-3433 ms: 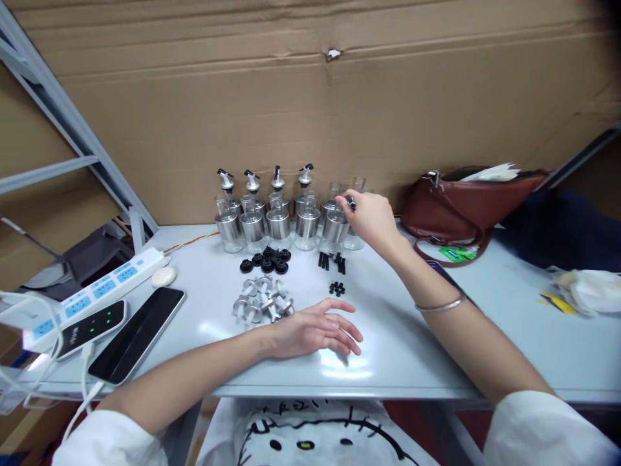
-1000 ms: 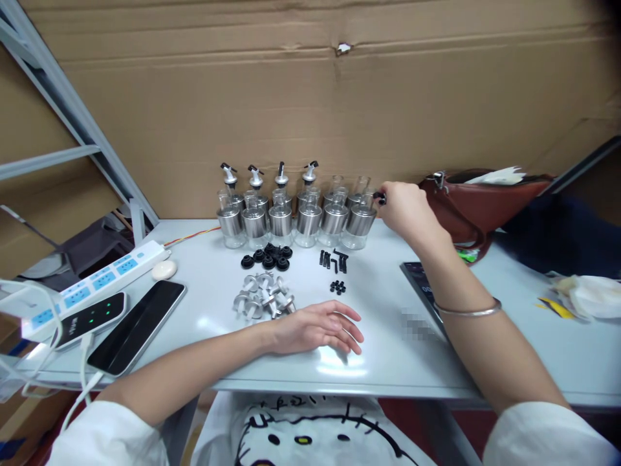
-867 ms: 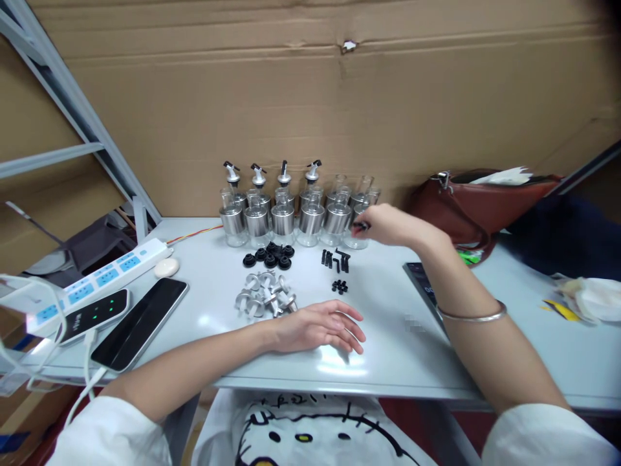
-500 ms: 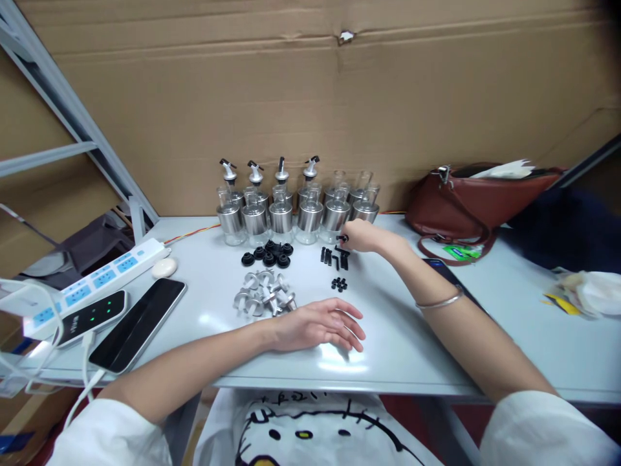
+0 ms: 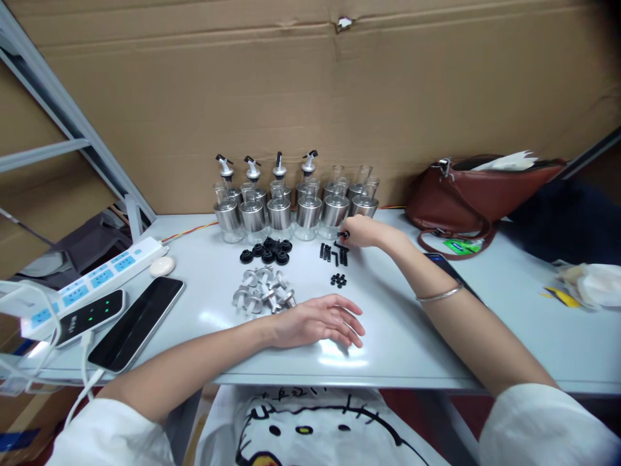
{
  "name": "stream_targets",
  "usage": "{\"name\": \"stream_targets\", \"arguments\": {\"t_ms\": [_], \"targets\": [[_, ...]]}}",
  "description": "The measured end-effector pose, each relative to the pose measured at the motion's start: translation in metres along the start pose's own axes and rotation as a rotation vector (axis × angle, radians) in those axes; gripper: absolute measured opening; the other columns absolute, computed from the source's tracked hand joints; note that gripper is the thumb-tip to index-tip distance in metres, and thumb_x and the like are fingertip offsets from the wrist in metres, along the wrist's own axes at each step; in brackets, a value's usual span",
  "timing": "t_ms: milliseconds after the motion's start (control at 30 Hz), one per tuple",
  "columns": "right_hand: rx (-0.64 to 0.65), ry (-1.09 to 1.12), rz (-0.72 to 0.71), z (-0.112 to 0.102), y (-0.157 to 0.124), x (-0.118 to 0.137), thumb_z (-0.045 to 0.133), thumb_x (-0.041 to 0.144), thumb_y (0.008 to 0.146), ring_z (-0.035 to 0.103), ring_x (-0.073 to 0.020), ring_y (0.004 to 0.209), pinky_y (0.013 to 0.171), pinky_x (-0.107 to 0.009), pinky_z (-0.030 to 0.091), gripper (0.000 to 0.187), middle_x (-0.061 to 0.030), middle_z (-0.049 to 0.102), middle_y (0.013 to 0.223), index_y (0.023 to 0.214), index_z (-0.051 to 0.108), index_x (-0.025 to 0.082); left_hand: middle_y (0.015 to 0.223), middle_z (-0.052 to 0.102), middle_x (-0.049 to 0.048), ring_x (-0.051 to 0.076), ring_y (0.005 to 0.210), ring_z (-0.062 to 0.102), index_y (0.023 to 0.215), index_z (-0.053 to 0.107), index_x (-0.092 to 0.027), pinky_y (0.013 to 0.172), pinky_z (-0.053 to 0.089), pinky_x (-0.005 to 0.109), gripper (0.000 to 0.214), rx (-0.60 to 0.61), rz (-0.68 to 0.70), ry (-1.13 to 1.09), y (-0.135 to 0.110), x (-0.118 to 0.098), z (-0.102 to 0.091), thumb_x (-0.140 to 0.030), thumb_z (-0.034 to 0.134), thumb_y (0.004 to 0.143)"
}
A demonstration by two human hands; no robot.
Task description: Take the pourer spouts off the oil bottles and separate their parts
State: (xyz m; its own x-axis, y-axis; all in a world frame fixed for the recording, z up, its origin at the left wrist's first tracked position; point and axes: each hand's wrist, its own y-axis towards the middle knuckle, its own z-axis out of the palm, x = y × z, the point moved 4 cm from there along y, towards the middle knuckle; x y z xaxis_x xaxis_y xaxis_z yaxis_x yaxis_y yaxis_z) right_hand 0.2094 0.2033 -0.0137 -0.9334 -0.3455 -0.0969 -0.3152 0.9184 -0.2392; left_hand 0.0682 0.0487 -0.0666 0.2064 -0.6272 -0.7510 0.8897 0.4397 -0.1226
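Note:
My right hand (image 5: 361, 230) reaches to the front of the bottles, fingers pinched around a small black plastic piece (image 5: 343, 234). Just below it lie several black levers (image 5: 325, 252) and a cluster of tiny black caps (image 5: 338, 280). My left hand (image 5: 323, 320) rests near the table's front edge, empty, its fingers loosely spread. Left of centre are black stoppers (image 5: 268, 250) and a pile of silver pour spouts (image 5: 262, 291). Glass bottles with steel sleeves (image 5: 280, 212) stand in two rows behind; several back ones carry silver spouts with black levers (image 5: 253, 169).
A brown handbag (image 5: 478, 197) stands at the right, with a dark phone (image 5: 449, 268) partly under my right forearm. At the left lie a black phone (image 5: 138, 323), a power strip (image 5: 101, 278) and a round white case (image 5: 162, 266). Cardboard (image 5: 233, 84) walls the back.
The view has tilted very slightly. Both hands stay almost where they were, the right still pinching the black piece by the bottles.

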Motion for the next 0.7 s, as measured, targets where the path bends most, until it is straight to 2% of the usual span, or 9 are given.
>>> {"name": "stream_targets", "arguments": {"t_ms": [133,333,533,600,700], "targets": [[0.005,0.038,-0.029,-0.001,-0.001,0.002,0.056,0.021,0.08,0.066,-0.0231,0.085,0.068,-0.025,0.043,0.022,-0.0126,0.071,0.093,0.093,0.072,0.016,0.092,0.063,0.009,0.02,0.086,0.063,0.102,0.057,-0.012,0.085,0.038,0.037,0.036,0.001,-0.002,0.0,0.0,-0.001,0.001,-0.024,0.067,0.07],[0.1,0.064,0.009,0.001,-0.003,-0.005,0.057,0.013,0.072,0.065,-0.0216,0.079,0.061,-0.025,0.043,0.023,-0.0113,0.071,0.086,0.089,0.072,0.014,0.094,0.062,0.0092,0.02,0.086,0.063,0.103,0.056,-0.012,0.086,0.037,0.037,0.035,0.004,-0.001,0.003,0.0,0.0,0.0,-0.023,0.066,0.071],[0.264,0.104,0.084,0.005,-0.012,-0.009,0.059,0.013,0.064,0.057,-0.0165,0.053,0.048,-0.025,0.041,0.009,-0.0075,0.062,0.056,0.061,0.066,0.01,0.093,0.063,0.0093,0.021,0.086,0.063,0.103,0.057,-0.012,0.086,0.037,0.038,0.036,0.001,0.0,0.005,0.0,-0.001,0.0,-0.023,0.066,0.07],[0.304,0.138,0.075,0.005,-0.015,-0.007,0.059,0.014,0.065,0.054,-0.0143,0.051,0.049,-0.024,0.042,0.011,-0.0054,0.059,0.053,0.055,0.062,0.011,0.093,0.063,0.0092,0.021,0.087,0.063,0.103,0.058,-0.013,0.086,0.037,0.037,0.036,0.0,0.0,0.006,0.0,-0.001,0.0,-0.024,0.066,0.07],[0.324,0.181,0.067,0.003,-0.018,-0.005,0.057,0.016,0.066,0.053,-0.0121,0.051,0.051,-0.023,0.044,0.011,-0.0036,0.058,0.056,0.056,0.06,0.013,0.093,0.063,0.0093,0.021,0.087,0.063,0.103,0.058,-0.013,0.086,0.037,0.038,0.036,0.0,0.0,0.008,0.0,-0.001,0.0,-0.024,0.066,0.071]]}}
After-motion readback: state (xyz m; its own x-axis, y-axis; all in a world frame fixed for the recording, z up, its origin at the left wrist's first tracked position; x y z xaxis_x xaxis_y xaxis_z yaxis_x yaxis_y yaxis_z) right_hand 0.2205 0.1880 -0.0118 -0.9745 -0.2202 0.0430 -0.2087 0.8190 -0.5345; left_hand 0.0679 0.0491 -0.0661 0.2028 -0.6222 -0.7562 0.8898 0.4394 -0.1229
